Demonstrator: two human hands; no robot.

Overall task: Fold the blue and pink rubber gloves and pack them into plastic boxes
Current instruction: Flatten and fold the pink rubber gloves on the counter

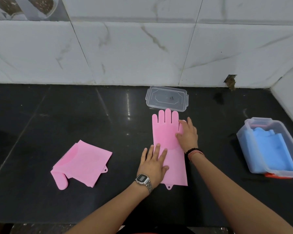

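Note:
A pink rubber glove [166, 130] lies flat on the black counter, fingers pointing to the wall. My left hand [153, 163] presses flat on its cuff. My right hand [188, 134] rests with straight fingers on the glove's right edge near the thumb. A second pink glove [82, 162] lies folded at the left, its thumb sticking out. Blue gloves [271, 149] sit folded inside a clear plastic box [243, 142] at the right. A clear plastic lid or shallow box [167, 98] lies beyond the flat glove's fingertips.
The black counter [41, 124] ends at a marble-tiled wall behind and a wall corner at the far right. A hole in the tile [230, 81] shows near that corner. The counter's front edge runs just below my forearms.

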